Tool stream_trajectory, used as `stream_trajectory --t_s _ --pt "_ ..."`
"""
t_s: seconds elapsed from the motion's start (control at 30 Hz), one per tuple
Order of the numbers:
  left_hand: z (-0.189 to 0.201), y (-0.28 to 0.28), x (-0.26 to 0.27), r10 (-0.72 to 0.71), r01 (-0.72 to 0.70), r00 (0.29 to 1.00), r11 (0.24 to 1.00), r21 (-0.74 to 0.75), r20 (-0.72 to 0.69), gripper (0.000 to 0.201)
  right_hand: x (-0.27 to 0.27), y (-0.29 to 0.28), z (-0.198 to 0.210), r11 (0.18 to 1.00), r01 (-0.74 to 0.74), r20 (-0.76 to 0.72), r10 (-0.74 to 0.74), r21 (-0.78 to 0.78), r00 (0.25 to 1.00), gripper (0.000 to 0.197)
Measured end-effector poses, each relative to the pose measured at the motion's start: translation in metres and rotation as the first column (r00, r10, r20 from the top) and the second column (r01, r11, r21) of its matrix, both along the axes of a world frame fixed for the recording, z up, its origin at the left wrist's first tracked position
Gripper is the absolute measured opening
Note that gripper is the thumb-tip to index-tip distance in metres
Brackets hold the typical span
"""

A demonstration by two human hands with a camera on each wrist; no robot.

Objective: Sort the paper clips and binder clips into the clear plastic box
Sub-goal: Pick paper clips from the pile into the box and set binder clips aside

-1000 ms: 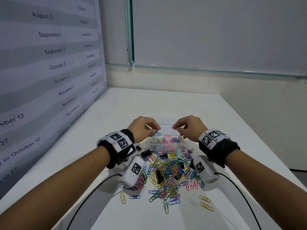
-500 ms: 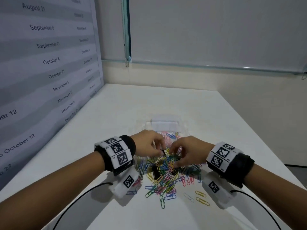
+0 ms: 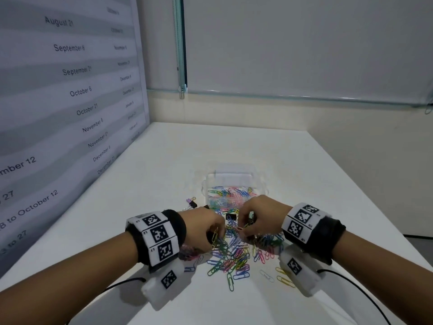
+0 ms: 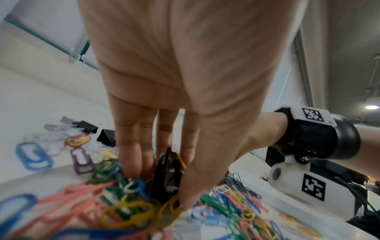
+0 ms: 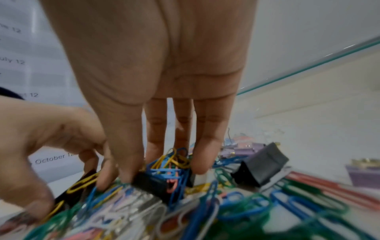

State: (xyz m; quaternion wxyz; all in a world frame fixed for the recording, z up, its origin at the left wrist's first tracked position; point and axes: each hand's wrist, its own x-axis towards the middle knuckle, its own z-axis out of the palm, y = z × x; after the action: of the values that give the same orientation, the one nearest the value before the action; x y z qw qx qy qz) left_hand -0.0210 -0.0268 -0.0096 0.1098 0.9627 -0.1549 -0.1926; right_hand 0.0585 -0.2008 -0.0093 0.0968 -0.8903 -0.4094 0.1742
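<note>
Bright paper clips (image 3: 230,256) in many colours lie in a loose heap near the front edge of the white table (image 3: 178,156), and some black binder clips (image 5: 262,165) are mixed in with them. Both hands are down in the heap, close together. The left hand (image 3: 201,228) has its fingers (image 4: 131,146) pointing down into the clips, with a black binder clip (image 4: 167,173) pinched between thumb and fingers, and yellow and blue paper clips caught around it. The right hand (image 3: 260,214) pinches another black binder clip (image 5: 151,183) with a tangle of blue, yellow and pink paper clips on top of it. Just behind the hands, toward the middle of the table, sits the clear plastic box (image 3: 234,184), with coloured paper clips already lying inside. Two more binder clips (image 3: 193,204) rest on the table to the left of the box. A wall chart (image 3: 70,90) with dates stands along the table's left edge.
</note>
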Motion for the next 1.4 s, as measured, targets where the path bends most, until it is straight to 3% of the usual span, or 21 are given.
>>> stream_trajectory --t_s 0.17,0.3,0.43,0.73,0.9,1.13,1.3,1.4 --pt "0.003 0.000 -0.002 0.040 -0.039 0.998 0.999 -0.026 0.050 0.032 0.006 0.000 0.008 0.999 0.028 0.029 -0.028 0.028 0.999 0.013" --pt "-0.001 -0.009 0.003 0.068 -0.068 0.992 0.998 -0.011 0.105 0.048 0.013 0.002 0.014 0.995 0.071 0.041 -0.074 0.077 0.996 0.012" --pt "-0.006 -0.012 0.012 0.078 -0.079 0.995 0.997 0.012 0.056 0.054 0.026 0.001 0.025 0.977 0.146 0.032 -0.152 0.157 0.988 0.010" --pt "-0.006 -0.012 0.022 0.030 -0.019 0.995 0.993 -0.117 0.097 0.016 0.069 0.005 0.031 0.837 0.380 -0.020 -0.405 0.393 0.914 0.010" --pt "-0.007 -0.006 0.030 0.071 -0.051 0.993 0.977 -0.206 0.089 0.011 0.078 0.008 0.016 0.779 0.466 -0.128 -0.457 0.420 0.880 0.013" --pt "0.011 0.009 0.048 0.265 -0.180 0.950 0.898 -0.402 0.166 0.009 0.068 0.009 0.013 0.918 0.310 0.057 -0.333 0.249 0.941 0.020" --pt "0.024 0.015 0.066 0.413 -0.257 0.888 0.808 -0.530 0.200 0.007 0.051 0.002 0.014 0.935 0.210 0.144 -0.259 0.285 0.955 0.015" --pt "0.023 0.016 0.073 0.445 -0.280 0.874 0.791 -0.543 0.197 0.007 0.029 -0.003 0.013 0.970 0.081 0.177 -0.124 0.231 0.976 0.012"
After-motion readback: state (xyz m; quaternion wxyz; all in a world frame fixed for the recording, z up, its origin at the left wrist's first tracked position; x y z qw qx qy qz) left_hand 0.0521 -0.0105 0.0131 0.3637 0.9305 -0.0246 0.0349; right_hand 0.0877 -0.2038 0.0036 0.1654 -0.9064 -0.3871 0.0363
